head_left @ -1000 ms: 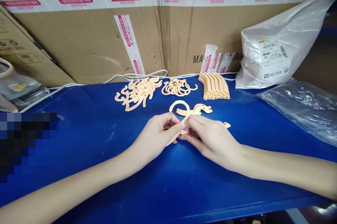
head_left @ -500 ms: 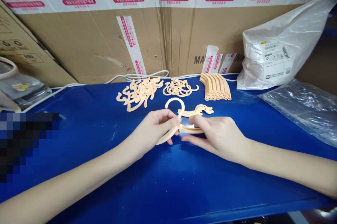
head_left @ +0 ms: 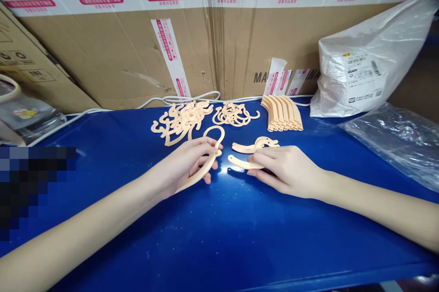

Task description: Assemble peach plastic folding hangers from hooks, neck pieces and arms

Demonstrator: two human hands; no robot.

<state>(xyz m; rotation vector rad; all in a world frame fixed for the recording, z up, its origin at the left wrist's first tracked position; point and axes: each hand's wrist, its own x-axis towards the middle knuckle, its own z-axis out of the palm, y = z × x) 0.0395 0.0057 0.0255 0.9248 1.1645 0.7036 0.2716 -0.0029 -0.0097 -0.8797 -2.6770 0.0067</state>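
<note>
My left hand [head_left: 185, 164] grips a pale wooden hook piece [head_left: 209, 152] with a round loop at its top, held just over the blue table [head_left: 219, 237]. My right hand [head_left: 288, 170] pinches a curved wooden strip [head_left: 240, 162] that lies flat on the table. The two pieces are apart. Another wavy wooden piece [head_left: 255, 144] lies just behind my right hand.
At the back lie a heap of curly wooden pieces [head_left: 181, 120], a smaller heap of hooks [head_left: 235, 114] and a neat stack of curved strips [head_left: 283, 112]. Cardboard boxes [head_left: 144, 45] wall the rear. Plastic bags [head_left: 363, 72] sit at right, a white cable [head_left: 103, 111] at left.
The two pieces, held together a second ago, have come apart. My left hand moved left with the hook piece; my right hand pressed the curved strip down onto the table.
</note>
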